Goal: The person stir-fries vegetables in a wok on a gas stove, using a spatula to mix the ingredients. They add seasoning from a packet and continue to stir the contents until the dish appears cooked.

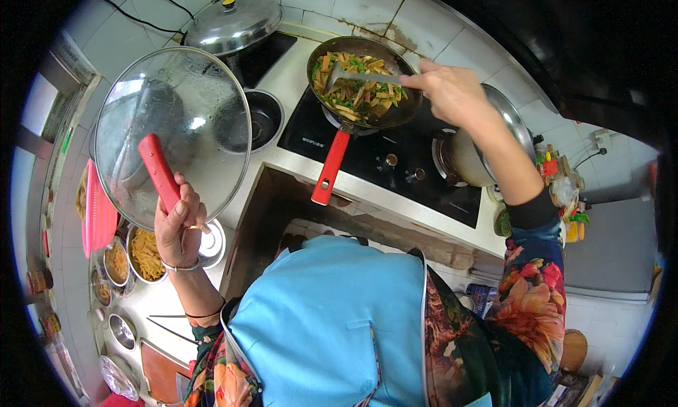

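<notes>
My left hand [180, 221] grips the red handle of a round glass lid [212, 83], held raised over the counter at the left; droplets cling to the glass. At the upper right my right hand [450, 91] is closed on the handle of a metal spatula [365, 77]. The spatula's blade rests among brown strips and green pieces of food [381, 97] in a dark frying pan [408, 110]. The pan sits on the left burner of a black gas hob [339, 163], its red handle [332, 168] pointing towards me.
On the hob's right burner stands a pot [469, 158], with a metal lid [508, 115]. A dark pot [265, 118] and a large lidded metal pan [235, 23] are left of the hob. Bowls of food [147, 253], a pink basket [100, 211] and a cutting board [161, 375] lie further left. Jars and bottles [564, 189] crowd the right.
</notes>
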A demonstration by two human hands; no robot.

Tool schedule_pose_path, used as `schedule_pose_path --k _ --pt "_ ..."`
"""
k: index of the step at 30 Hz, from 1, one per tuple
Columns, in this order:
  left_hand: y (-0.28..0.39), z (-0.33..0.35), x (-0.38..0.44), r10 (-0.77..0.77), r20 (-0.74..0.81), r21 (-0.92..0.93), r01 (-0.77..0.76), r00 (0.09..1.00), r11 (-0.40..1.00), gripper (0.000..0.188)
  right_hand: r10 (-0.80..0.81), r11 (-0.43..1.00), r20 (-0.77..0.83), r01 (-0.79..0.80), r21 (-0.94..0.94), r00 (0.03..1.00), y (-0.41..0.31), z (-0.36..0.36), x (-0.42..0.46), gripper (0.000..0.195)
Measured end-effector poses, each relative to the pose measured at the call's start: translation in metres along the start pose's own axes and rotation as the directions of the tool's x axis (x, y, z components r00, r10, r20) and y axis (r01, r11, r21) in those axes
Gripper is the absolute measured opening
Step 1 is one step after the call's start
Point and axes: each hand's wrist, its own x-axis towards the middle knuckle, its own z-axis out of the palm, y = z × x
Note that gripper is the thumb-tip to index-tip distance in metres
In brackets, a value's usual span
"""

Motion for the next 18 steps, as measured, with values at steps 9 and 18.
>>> schedule_pose_path --k 9,18 --pt "0.002 0.003 -0.019 0.052 -0.058 0.004 -0.052 0.997 0.999 0.052 0.036 0.967 0.03 -0.043 0.253 0.999 0.116 0.047 0.008 0.048" --pt "0.006 0.006 -0.04 0.069 -0.103 0.087 -0.06 0.992 0.994 0.058 0.177 0.561 0.461 -0.474 0.678 0.869 0.129 0.065 0.111 0.043"
